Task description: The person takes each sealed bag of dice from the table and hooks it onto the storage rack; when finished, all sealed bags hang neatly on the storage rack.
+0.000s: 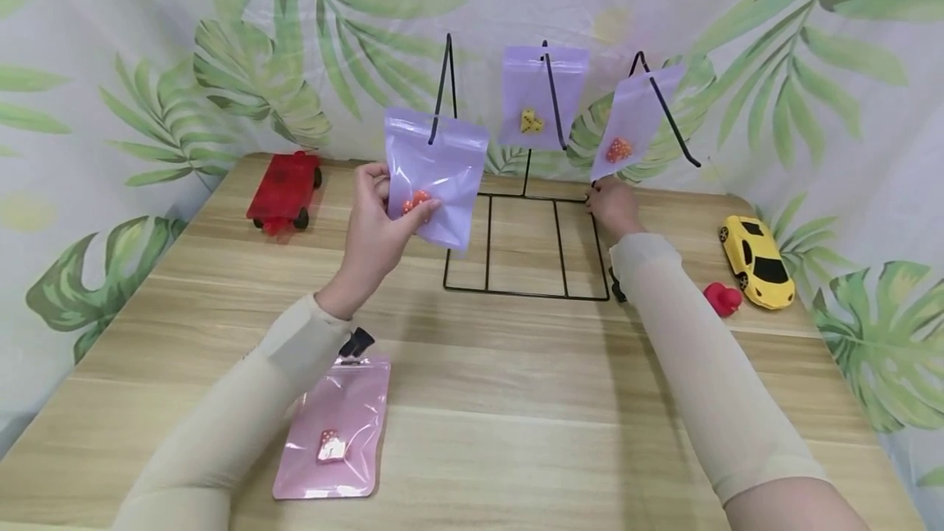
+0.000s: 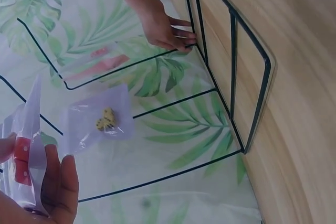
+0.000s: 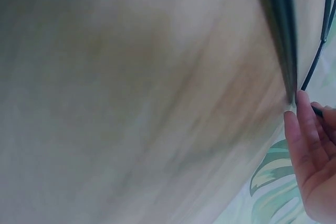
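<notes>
A black wire display rack (image 1: 525,295) stands on the table with three long hooks. My left hand (image 1: 378,224) pinches a lilac zip bag (image 1: 460,154) with orange dice (image 1: 418,201) near its lower left, thumb in front and fingers behind. The bag's top overlaps the tip of the left hook (image 1: 440,84). Low at the rack's back right corner, my right hand (image 1: 618,207) holds the wire between thumb and fingers. Another lilac bag with yellow dice (image 1: 531,121) hangs on the middle hook. On the right hook, a tilted lilac bag (image 1: 627,113) has orange dice inside.
A pink zip bag (image 1: 354,400) with orange dice lies at the front left, partly behind my left sleeve. The red toy car (image 1: 283,191) is at the back left. On the right are a yellow toy car (image 1: 760,260) and a small red duck (image 1: 723,299).
</notes>
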{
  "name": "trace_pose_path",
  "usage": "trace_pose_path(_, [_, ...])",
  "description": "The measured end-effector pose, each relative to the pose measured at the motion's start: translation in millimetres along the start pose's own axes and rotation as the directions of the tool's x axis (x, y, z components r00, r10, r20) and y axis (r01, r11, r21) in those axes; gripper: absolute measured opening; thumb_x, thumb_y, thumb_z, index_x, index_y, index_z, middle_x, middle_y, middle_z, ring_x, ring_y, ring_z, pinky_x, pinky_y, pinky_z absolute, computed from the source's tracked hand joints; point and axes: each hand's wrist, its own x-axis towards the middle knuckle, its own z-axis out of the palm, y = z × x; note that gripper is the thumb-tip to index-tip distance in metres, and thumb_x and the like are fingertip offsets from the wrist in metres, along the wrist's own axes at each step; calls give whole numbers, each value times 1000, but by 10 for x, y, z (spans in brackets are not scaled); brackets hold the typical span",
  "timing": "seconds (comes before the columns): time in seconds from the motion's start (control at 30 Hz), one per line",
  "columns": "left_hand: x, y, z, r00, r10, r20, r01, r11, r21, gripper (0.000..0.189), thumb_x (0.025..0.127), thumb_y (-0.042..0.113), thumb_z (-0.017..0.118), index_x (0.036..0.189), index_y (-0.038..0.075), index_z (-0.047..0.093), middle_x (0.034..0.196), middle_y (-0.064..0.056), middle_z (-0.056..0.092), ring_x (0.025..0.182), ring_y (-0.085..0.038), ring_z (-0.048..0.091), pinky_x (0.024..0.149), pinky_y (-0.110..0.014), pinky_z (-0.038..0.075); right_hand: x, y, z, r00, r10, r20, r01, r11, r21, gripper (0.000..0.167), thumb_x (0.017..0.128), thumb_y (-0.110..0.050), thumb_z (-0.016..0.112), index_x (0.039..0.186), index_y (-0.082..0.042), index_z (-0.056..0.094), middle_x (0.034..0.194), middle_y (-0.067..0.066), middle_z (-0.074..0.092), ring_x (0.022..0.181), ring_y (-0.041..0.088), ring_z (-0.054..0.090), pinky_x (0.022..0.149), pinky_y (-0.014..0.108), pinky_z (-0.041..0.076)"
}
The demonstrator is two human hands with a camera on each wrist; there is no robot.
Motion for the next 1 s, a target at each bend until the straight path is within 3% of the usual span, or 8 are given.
trace_pose_path(0.13, [245, -47, 31, 999, -50, 20, 48, 997, 58, 64, 90, 25, 75, 133, 4, 33, 112, -18, 65, 83, -13, 60, 61, -21, 55, 2, 11, -29, 1000, 16, 7, -16, 1000, 24, 28, 105, -18, 47, 109, 2, 66, 108, 18, 68, 94, 30, 67, 80, 37, 51])
trace_pose_path(0.3, [483, -97, 64, 996, -92, 7, 91, 992, 89, 62, 90, 29, 75, 134, 10, 36, 109, -13, 64, 72, -12, 59, 56, -25, 53, 10, 30, -32, 999, 22, 34, -23, 999, 33, 27, 104, -17, 48, 110, 2, 66, 109, 18, 68, 94, 29, 67, 80, 37, 53])
trace_pose_path(0.63, [756, -190, 132, 996, -90, -6, 90, 985, 147, 72, 89, 38, 74, 144, 16, 33, 109, -10, 62, 74, -16, 60, 55, -25, 53, 25, 18, -14, 999, 24, 21, -25, 998, 51, 27, 104, -17, 48, 103, 3, 66, 106, 16, 67, 83, 22, 64, 71, 31, 50])
trace_pose_path(0.83, [916, -235, 178, 993, -114, -22, 115, 982, 149, 74, 89, 40, 74, 147, 20, 32, 101, -3, 57, 73, -16, 60, 55, -26, 53, 2, 11, -23, 999, 28, 24, -30, 998, 48, 29, 104, -18, 48, 103, 3, 67, 105, 16, 69, 86, 24, 66, 73, 33, 51])
trace_pose_path(1.0, [1031, -224, 205, 991, -130, -33, 134, 975, 179, 73, 89, 43, 73, 145, 19, 33, 103, -4, 58, 72, -15, 60, 56, -27, 54, 13, 25, -29, 1000, 22, 12, -22, 999, 49, 29, 104, -20, 48, 102, 1, 67, 102, 15, 69, 87, 26, 66, 73, 34, 50])
